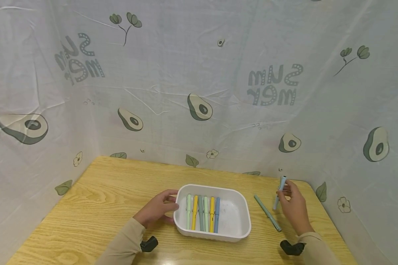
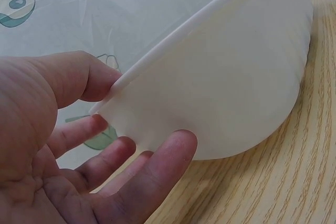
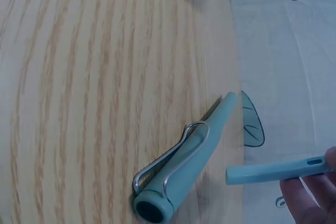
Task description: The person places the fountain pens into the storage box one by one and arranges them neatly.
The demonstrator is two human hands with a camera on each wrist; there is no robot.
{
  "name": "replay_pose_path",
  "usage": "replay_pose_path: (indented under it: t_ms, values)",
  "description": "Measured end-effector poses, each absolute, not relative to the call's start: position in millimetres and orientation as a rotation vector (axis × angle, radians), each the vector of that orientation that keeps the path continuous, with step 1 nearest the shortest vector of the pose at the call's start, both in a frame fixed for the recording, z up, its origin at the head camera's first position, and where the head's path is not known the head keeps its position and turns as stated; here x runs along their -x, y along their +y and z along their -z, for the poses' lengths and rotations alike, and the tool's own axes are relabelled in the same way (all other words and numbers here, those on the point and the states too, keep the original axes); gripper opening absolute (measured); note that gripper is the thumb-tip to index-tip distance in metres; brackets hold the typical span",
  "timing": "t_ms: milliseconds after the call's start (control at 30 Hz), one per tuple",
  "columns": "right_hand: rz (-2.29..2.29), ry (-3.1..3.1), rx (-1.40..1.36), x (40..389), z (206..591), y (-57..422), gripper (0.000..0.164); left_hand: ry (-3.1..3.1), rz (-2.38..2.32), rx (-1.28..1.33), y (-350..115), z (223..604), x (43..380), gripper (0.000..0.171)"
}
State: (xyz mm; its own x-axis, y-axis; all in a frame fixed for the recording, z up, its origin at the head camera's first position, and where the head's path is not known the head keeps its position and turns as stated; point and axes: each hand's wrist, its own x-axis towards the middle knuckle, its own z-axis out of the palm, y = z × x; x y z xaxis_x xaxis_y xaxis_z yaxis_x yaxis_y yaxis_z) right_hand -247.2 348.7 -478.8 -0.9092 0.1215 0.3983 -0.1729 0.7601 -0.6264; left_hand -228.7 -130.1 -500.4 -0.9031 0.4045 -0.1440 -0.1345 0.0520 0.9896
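Note:
A white plastic tray (image 1: 233, 237) stands on the table, with pens lying side by side in its left and middle part. They include a yellow pen (image 1: 194, 212), a light green pen (image 1: 188, 211) and a blue pen (image 1: 217, 215). My left hand (image 1: 160, 207) holds the tray's left end, thumb (image 2: 100, 80) at the rim and other fingers along the outer wall. To the tray's right, my right hand (image 1: 294, 208) pinches a light blue pen (image 1: 281, 184), tilted upward. Between tray and right hand lies a green pen (image 1: 268, 213) with a metal clip (image 3: 197, 129).
The wooden table (image 1: 96, 202) meets a hanging curtain (image 1: 169, 129) printed with avocados at its back and sides. Black wrist mounts (image 1: 149, 244) sit at both sleeves. Inside the tray, bare floor shows right of the blue pen.

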Motion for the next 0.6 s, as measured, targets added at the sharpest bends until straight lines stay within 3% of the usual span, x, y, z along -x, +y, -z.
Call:
replay_pose_path:
  t_ms: [267,600]
  values:
    - [-1.029,-2.565,-0.096,248,480,353,0.072,1.951,-1.902,-0.276,-130,502,230,0.056]
    - [-1.262,-2.623,0.044,244,468,347,0.074,1.939,-1.917,-0.236,-130,501,228,0.06]
